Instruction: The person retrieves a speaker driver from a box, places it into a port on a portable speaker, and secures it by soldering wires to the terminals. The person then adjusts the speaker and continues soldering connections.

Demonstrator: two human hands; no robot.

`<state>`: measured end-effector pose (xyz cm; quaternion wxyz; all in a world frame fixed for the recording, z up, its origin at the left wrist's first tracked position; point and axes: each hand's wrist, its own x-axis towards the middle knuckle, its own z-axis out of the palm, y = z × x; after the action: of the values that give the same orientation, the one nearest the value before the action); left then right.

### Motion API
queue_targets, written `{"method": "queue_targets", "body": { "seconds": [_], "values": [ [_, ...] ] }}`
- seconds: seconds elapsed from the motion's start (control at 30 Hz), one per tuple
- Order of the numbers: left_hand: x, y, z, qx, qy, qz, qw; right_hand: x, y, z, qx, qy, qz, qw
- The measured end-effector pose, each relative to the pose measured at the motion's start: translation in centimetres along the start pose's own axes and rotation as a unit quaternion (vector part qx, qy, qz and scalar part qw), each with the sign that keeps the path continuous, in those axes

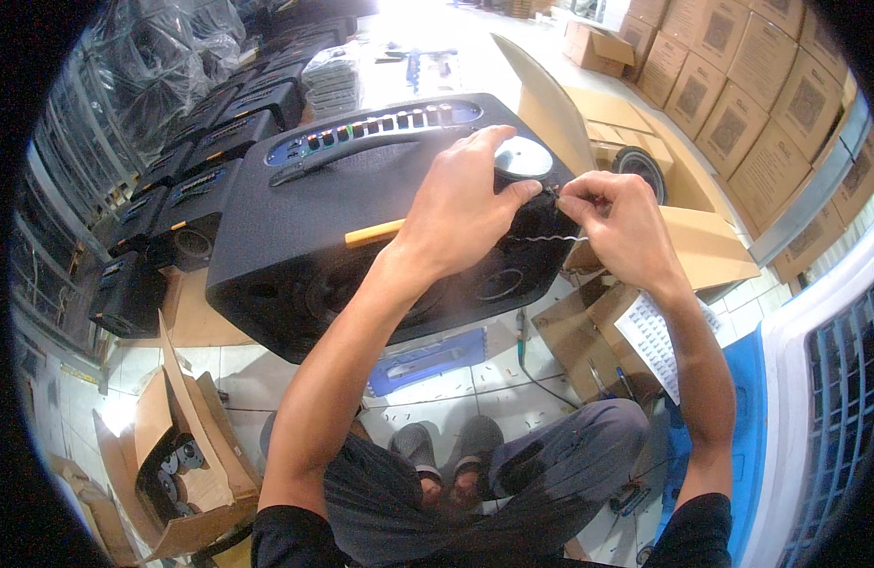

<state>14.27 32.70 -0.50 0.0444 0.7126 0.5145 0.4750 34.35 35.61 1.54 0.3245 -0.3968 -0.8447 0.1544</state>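
Note:
A large black speaker cabinet [361, 194] stands in front of me, with a carrying handle [347, 156] and a row of knobs [390, 123] along its top. At its right end, my left hand [456, 208] is closed around a small round speaker driver [524, 159], whose silvery disc faces up. My right hand [626, 227] pinches at the driver's near edge, fingertips close to my left thumb. A thin twisted wire [551, 239] runs from the cabinet's front side to my right hand; its end is hidden by the fingers. Beside my left wrist, a yellow-orange strip [374, 233] lies on the cabinet's edge.
An open carton [683, 142] with a larger driver [641, 170] stands at the right. Another carton [186, 426] holds round parts, lower left. A blue stool [428, 364], a soldering iron [522, 341] and a printed sheet [650, 336] sit below. Black cabinets [200, 189] line the left.

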Motion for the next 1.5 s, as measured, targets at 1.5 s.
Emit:
{"method": "queue_targets", "body": {
  "seconds": [1.5],
  "values": [
    [-0.6,0.6,1.2,0.091,-0.011,0.031,0.995,1.2,0.8,-1.5,-0.01,-0.004,-0.058,0.998]
  ]
}}
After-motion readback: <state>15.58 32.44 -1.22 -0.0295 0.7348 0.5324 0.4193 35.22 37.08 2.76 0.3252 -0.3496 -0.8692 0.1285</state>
